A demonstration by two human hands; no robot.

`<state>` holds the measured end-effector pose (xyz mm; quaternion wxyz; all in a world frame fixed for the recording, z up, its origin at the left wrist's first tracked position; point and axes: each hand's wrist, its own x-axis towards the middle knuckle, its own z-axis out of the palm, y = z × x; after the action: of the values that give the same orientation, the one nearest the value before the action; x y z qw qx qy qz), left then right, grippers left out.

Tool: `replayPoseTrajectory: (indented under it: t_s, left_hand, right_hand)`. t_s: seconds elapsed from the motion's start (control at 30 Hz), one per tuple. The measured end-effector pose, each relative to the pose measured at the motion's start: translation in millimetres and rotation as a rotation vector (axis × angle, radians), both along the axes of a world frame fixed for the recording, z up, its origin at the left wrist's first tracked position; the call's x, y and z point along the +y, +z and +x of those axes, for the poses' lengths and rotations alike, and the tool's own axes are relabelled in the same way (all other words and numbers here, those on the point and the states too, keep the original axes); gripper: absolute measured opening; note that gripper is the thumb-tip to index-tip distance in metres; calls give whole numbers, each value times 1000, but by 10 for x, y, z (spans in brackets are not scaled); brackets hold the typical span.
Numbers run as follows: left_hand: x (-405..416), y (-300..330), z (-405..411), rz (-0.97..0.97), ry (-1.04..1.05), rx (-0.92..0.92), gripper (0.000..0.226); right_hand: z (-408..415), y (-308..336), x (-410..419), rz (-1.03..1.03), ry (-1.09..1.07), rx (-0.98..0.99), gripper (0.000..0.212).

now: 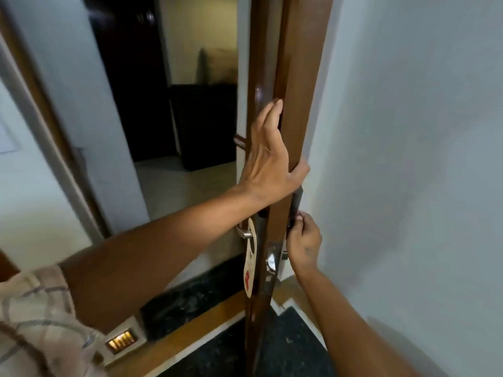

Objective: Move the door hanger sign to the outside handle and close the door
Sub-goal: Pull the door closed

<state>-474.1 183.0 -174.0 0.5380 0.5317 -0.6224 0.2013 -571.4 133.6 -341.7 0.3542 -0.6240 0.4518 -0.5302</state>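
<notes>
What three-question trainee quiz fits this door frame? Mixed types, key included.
1. True or false: the door is fully closed.
2. The sign hangs from: A) the silver lever handle left of the door's edge B) the wall C) the floor.
3. Which hand grips the door's edge higher up?

Key: 1 false, it stands open. 2 A. 3 The left hand; the right hand is lower, at the dark fitting.

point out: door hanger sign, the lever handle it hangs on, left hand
door hanger sign (250,268): head view, mid card face.
lever handle (245,234): head view, metal tip.
left hand (268,159): head view, back of hand.
</notes>
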Motion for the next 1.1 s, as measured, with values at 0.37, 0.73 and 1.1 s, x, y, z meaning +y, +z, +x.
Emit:
replayPoseTrajectory:
  t_s: [0.37,0.73,1.1]
  left_hand:
    - [927,-81,1885,115,795,-384,79]
    - [1015,-215,3834,514,1114,-416,83]
    - [397,-514,5444,680,1194,-170,82]
  right_hand:
    - [1698,-341,194,-684,516,788,39]
    - [3940,-142,326,-655,753,982,51]
    - [5770,-235,63,-650,719,1044,40]
